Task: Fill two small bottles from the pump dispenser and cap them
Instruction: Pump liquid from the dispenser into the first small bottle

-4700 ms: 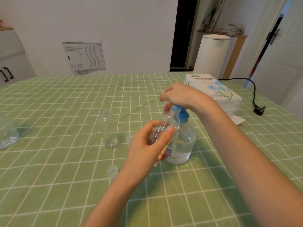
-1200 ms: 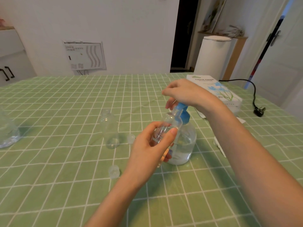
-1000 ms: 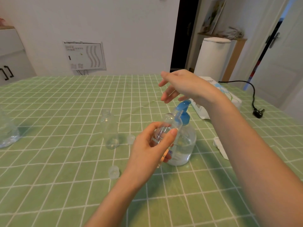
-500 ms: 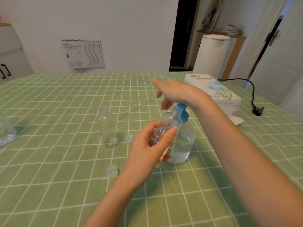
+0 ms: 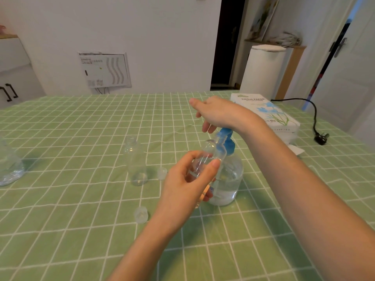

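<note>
Head view: fill step, first bottle, nothing capped yet. Left hand (image 5: 188,179) has its grip wrapped round a small bottle (image 5: 218,152), thumb and fingers on the body. It holds the bottle up against the pump dispenser (image 5: 229,179) mid-worktop (image 5: 81,199).

Right hand (image 5: 219,114) hovers over the pump head (image 5: 224,133), fingers loose and holding nothing. Can't tell if the palm touches the head.

The small bottle's long axis is tilted: base at 7 o'clock inside the hand, mouth at 1 o'clock, just beside the nozzle tip. Fill level unreadable, clear on clear.

The second bottle (image 5: 136,163) stands upright at 9 o'clock of the dispenser, mouth up and open. One cap (image 5: 162,172) lies between it and the dispenser. The other cap (image 5: 141,214) lies at 7 o'clock, near the left wrist.

Next, my read: press straight down on the pump head while keeping the mouth under the nozzle. Any drift probably puts liquid on the cloth.
</note>
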Action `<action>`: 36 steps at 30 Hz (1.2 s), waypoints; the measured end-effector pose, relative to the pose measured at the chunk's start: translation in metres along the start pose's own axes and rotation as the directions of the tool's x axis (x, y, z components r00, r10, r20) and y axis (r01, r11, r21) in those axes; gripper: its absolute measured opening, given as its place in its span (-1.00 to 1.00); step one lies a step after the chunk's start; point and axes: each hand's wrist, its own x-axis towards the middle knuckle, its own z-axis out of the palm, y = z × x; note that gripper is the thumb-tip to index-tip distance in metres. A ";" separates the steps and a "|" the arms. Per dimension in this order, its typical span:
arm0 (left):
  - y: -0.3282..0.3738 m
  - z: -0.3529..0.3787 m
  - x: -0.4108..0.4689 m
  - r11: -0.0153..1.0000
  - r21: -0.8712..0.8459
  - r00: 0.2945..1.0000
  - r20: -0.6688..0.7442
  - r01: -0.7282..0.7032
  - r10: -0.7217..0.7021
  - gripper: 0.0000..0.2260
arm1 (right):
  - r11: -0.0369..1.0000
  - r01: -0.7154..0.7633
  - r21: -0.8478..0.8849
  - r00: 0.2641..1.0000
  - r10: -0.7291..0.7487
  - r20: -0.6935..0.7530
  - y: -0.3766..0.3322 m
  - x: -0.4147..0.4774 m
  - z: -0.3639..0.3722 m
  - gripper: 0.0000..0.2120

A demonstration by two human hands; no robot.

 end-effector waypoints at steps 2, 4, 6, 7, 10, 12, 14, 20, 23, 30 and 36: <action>0.001 0.000 0.000 1.000 -0.009 1.000 0.004 0.000 0.000 -0.69 | 1.000 0.001 -0.006 1.000 -0.001 0.008 -0.001 0.000 0.000 -0.41; 0.001 0.001 0.001 1.000 -0.010 1.000 0.006 -0.002 0.002 -0.69 | 1.000 -0.014 -0.008 1.000 0.014 0.022 -0.001 0.000 0.001 -0.40; -0.001 0.001 0.001 1.000 -0.014 1.000 0.006 0.003 -0.003 -0.68 | 0.999 -0.035 -0.029 0.999 0.036 0.030 0.000 -0.001 0.003 -0.40; -0.002 0.000 0.000 1.000 -0.021 1.000 0.008 0.009 -0.009 -0.68 | 0.998 -0.044 -0.043 0.998 0.045 0.032 0.002 -0.001 0.004 -0.40; -0.004 -0.001 -0.001 1.000 -0.019 1.000 0.020 0.020 -0.020 -0.69 | 0.997 -0.051 -0.063 0.998 0.054 0.044 0.005 -0.001 0.009 -0.38; -0.006 -0.001 -0.002 1.000 0.004 1.000 0.016 0.022 -0.022 -0.69 | 0.997 -0.050 -0.061 0.998 0.052 0.040 0.006 0.000 0.011 -0.37; -0.007 -0.002 -0.001 1.000 0.007 1.000 0.008 0.030 -0.030 -0.68 | 0.997 -0.040 -0.059 0.999 0.042 0.033 0.007 0.000 0.012 -0.37; -0.003 0.000 0.000 1.000 0.005 1.000 0.012 0.011 -0.011 -0.69 | 0.999 -0.002 -0.037 1.000 0.002 0.010 0.005 0.002 0.004 -0.39; 0.000 0.000 0.000 1.000 0.000 1.000 0.012 0.008 -0.008 -0.69 | 0.999 0.019 -0.032 1.000 -0.019 -0.018 0.004 0.002 0.001 -0.41; -0.002 -0.001 -0.001 1.000 -0.006 1.000 0.017 0.008 -0.008 -0.69 | 0.999 0.003 -0.037 1.000 -0.004 -0.003 0.005 0.002 0.005 -0.40; -0.007 -0.003 -0.002 0.999 0.023 0.999 0.015 0.033 -0.034 -0.70 | 0.999 -0.021 -0.044 0.999 0.023 0.044 0.010 0.003 0.014 -0.36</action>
